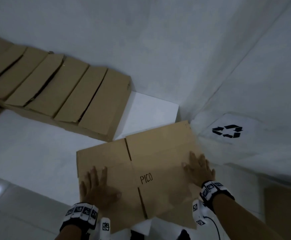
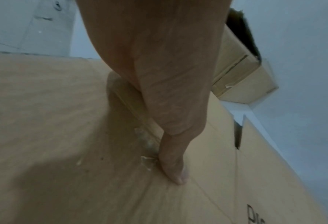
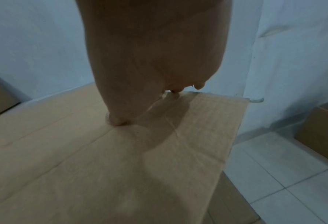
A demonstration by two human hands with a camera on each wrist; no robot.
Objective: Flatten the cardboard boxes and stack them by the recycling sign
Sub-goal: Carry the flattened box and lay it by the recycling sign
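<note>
Head view: both hands lay flat on a collapsed box next to the recycling sign.
The flattened brown cardboard box printed "PICO" (image 1: 137, 172) lay on the white floor sheet (image 1: 28, 144), its far corner just beside the black recycling symbol on white fabric (image 1: 227, 131). The left hand (image 1: 98, 186) and right hand (image 1: 199, 168) pressed on it with straight, spread fingers, gripping nothing. A row of brown cardboard boxes with open flaps (image 1: 58, 90) stood behind, against the wall. Left wrist view: the palm (image 2: 159, 75) was down on the cardboard (image 2: 53, 121), with the thumb tip touching a crease. Right wrist view: the fingers (image 3: 117, 119) were extended onto the board (image 3: 82, 166) near its far edge; pale floor tiles (image 3: 283, 174) lay alongside.
</note>
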